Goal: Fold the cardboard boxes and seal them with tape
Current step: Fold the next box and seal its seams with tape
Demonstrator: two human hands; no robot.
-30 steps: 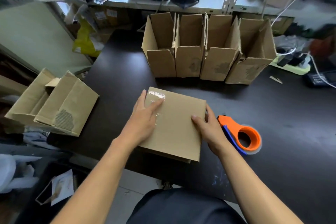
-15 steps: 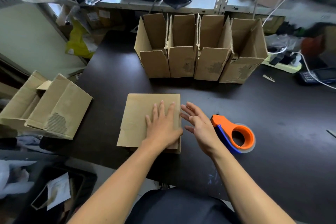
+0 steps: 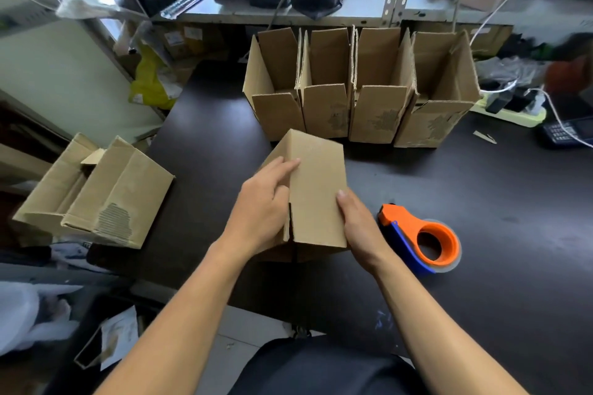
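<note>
Your left hand [image 3: 261, 212] and right hand [image 3: 357, 228] grip the cardboard box [image 3: 316, 189] from both sides on the tabletop [image 3: 481, 202], beside the tape dispenser [image 3: 423, 237].

Two bare forearms reach up from the bottom edge of the view, one from the lower left and one from the lower right, each uncovered all the way to the wrist with no sleeve showing. The left hand [image 3: 261, 215] and right hand [image 3: 359, 228] wear no gloves, rings, watch or bands. The fingernails that show are short and plain. Between the arms, at the bottom centre, a rounded area of dark, navy-black fabric [image 3: 321, 369] shows the person's clothing, smooth and unpatterned.
</note>
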